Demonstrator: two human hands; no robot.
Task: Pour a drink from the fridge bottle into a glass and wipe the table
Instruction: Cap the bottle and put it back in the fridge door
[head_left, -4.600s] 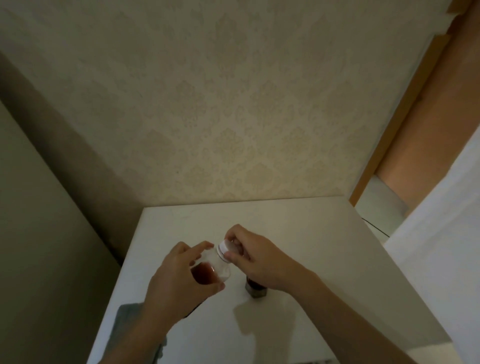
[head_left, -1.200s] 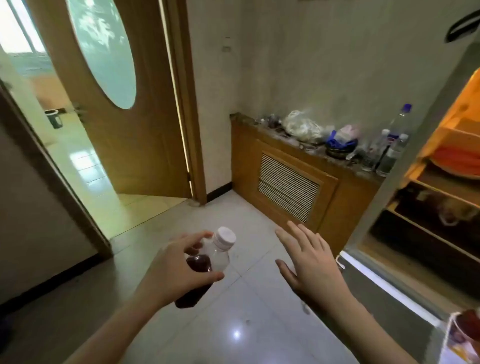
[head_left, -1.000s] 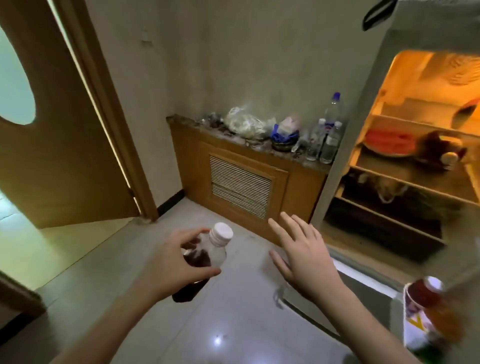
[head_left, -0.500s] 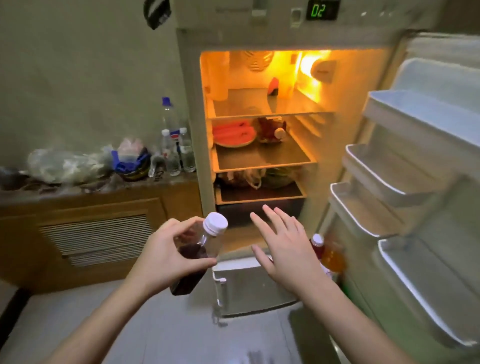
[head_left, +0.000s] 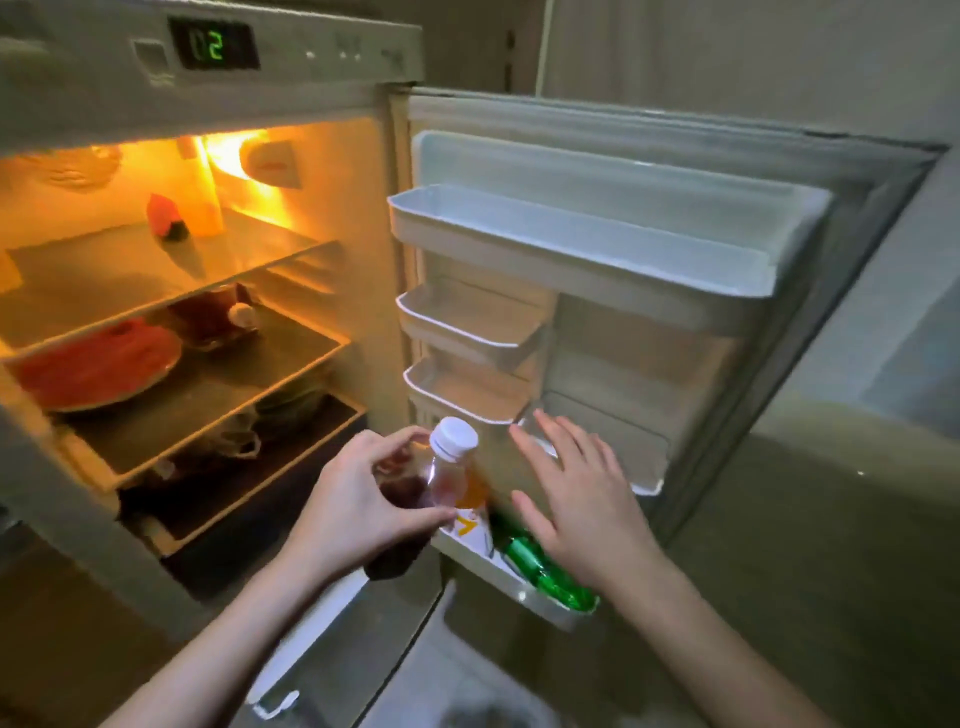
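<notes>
Left hand (head_left: 358, 504): closed around a clear plastic bottle (head_left: 434, 483), thumb and fingers wrapped round its middle. Bottle: capped in white, partly filled with dark red drink, tilted slightly, held in front of the open fridge (head_left: 291, 119) just beside the lowest door rack (head_left: 498, 569).

Right hand (head_left: 576, 493): open, fingers spread, palm down, grasping nothing; it hovered over the lowest door rack.

Lowest door rack: held a green bottle (head_left: 545, 569) lying on a slant, and an orange-drink bottle (head_left: 470, 499) with a white and yellow label, partly hidden behind the held bottle.

Fridge door (head_left: 675, 218): swung wide to the right. Three further white racks (head_left: 582, 244) above, showing no contents.

Fridge interior: lit amber. Top shelf carried a small red and dark item (head_left: 165, 218), too blurred to name. Second shelf carried a cut watermelon (head_left: 98, 366) and a dark bowl (head_left: 213, 322). Lower shelf carried bagged items (head_left: 234, 441), indistinct.

Control panel: green display (head_left: 210, 44) read "02".
</notes>
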